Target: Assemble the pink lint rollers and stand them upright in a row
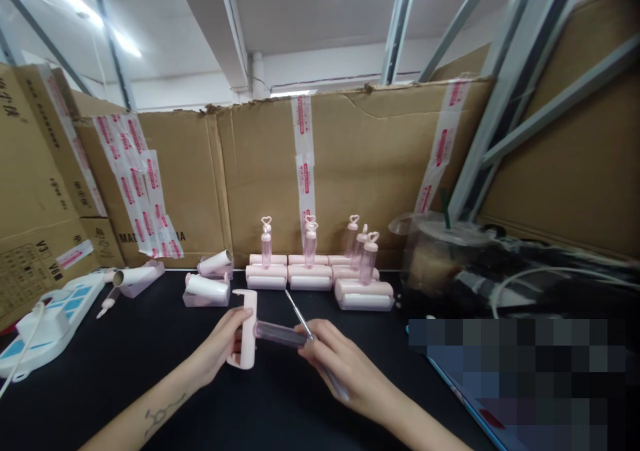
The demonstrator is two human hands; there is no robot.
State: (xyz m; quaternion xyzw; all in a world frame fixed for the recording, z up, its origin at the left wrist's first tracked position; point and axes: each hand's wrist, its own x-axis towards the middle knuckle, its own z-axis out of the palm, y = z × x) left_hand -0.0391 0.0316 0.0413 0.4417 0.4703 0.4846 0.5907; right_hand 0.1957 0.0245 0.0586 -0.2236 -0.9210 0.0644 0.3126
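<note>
My left hand [225,341] is closed around the pale pink bracket-shaped frame [249,331] of a lint roller, held upright above the black table. From its side a clear pinkish handle [280,333] runs across to my right hand [333,357], whose fingers are closed on the handle's far end. That same hand also grips a slim tool [300,314] with a metal shaft and a see-through grip, probably a screwdriver, its tip pointing up and left. Behind my hands stand several pink lint rollers [364,289] with clear upright handles and heart-shaped loops.
Left of centre lie white rolls in clear pink covers [207,289]; another roll [135,276] lies farther left. A white power strip [75,314] is at the left edge. At right are a drink cup [435,257], dark clutter and cables. Cardboard walls [260,171] enclose the table [150,351].
</note>
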